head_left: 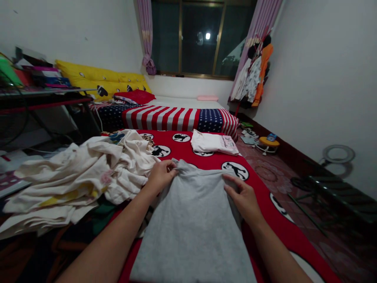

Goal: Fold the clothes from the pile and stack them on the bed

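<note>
A light grey cloth garment (197, 220) lies lengthwise in front of me on a red bedspread (259, 173) printed with black-and-white round figures. My left hand (161, 175) pinches the garment's far left corner between thumb and fingers. At the far right corner, my right hand (243, 196) grips the edge with its thumb and fingertips. The far edge between both hands is slightly creased. Beyond it lies a folded white shirt (215, 142) with a pinkish print. A heap of rumpled cream clothes (76, 173) is left of my left arm.
Behind stands another bed with a stars-and-stripes cover (165, 118). To the left is a cluttered desk (44, 98). On the right floor are a yellow stool (269, 141) and a dark slatted bench (344, 196). Clothes hang on a rack (255, 78) by the window.
</note>
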`<action>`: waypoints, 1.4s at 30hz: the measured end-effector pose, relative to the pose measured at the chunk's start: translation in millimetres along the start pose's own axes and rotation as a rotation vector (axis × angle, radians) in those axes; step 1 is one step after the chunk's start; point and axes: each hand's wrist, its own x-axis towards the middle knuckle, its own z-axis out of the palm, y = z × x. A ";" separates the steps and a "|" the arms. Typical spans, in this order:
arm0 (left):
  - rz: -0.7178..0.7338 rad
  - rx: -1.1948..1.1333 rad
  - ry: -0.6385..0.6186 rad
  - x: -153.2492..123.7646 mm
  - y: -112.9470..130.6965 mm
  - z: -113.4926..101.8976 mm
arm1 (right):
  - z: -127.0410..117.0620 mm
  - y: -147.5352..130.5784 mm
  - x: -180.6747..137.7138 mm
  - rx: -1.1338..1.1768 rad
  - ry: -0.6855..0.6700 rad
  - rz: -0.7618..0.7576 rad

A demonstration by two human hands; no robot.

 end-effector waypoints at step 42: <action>0.668 0.148 -0.600 -155.6 60.3 -20.9 | -8.7 13.4 -1.0 -0.663 -0.036 0.137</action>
